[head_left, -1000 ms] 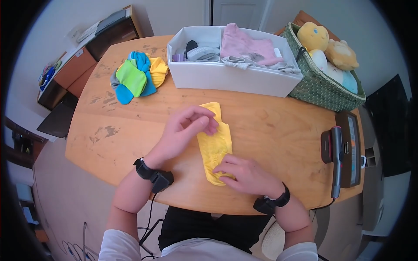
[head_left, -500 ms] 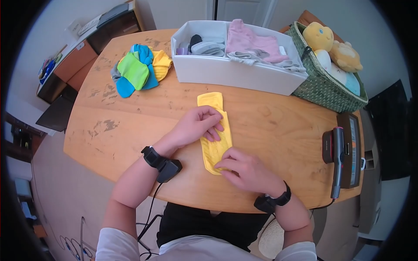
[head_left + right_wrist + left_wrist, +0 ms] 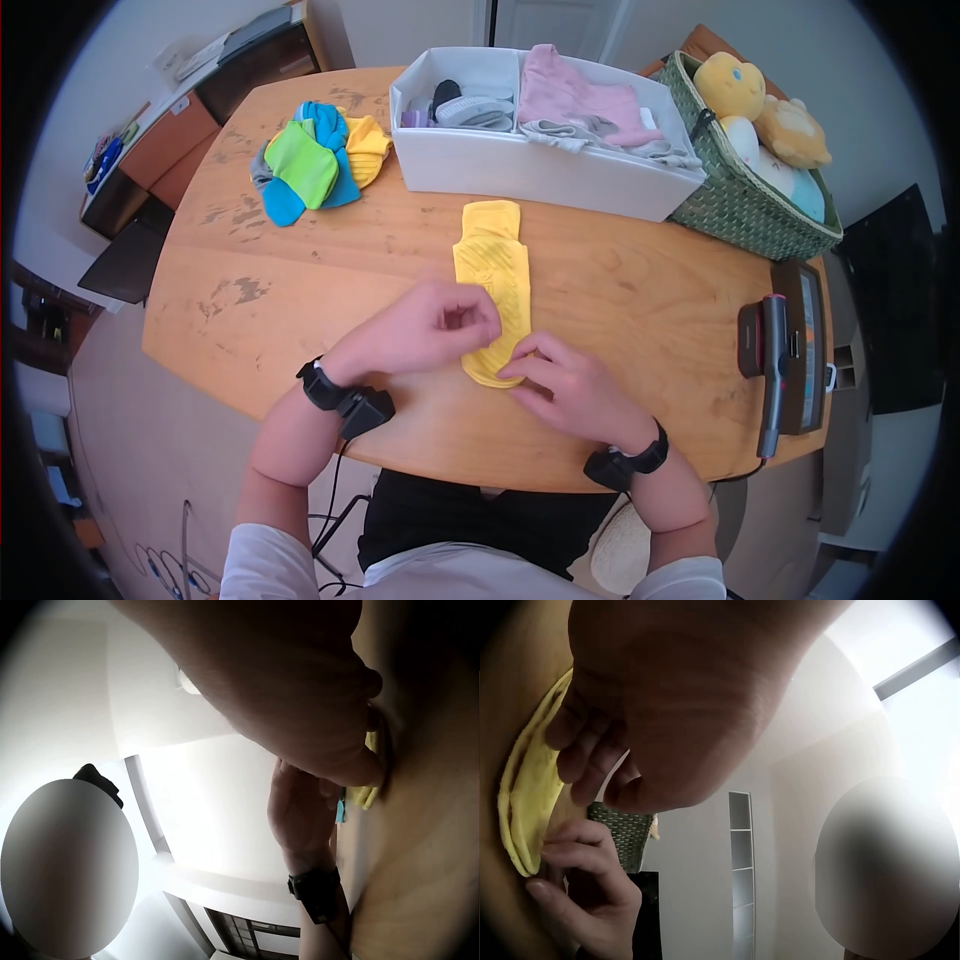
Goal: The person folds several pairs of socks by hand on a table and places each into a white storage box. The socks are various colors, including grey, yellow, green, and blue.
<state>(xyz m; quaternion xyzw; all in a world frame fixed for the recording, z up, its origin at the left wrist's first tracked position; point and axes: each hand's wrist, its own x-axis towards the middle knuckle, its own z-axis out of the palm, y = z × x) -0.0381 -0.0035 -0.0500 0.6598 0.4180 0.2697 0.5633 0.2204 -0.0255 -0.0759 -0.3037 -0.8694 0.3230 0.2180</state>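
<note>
A yellow sock [image 3: 495, 262] lies flat and lengthwise on the wooden table, a ribbed-looking cuff at its far end. Two layers show along its edge in the left wrist view. Over its near half is my left hand [image 3: 425, 328], fingers loosely bent and nothing between them. My right hand [image 3: 575, 385] is at the sock's near right edge, with index fingertip right at the fabric and thumb apart from it. In the left wrist view, the right hand [image 3: 592, 892] shows beside the rounded yellow end [image 3: 529, 859].
Blue, green, grey and yellow socks [image 3: 305, 165] lie heaped at the far left. A white divided box [image 3: 540, 170] holds clothing, including a pink garment [image 3: 580, 100]. Beside it stands a green woven basket [image 3: 750, 205] of plush toys. A corded grey styling tool [image 3: 772, 380] sits at right.
The yellow sock has shifted away from me and lies straighter. My left hand has drawn back toward its near end, while the right stays near that end.
</note>
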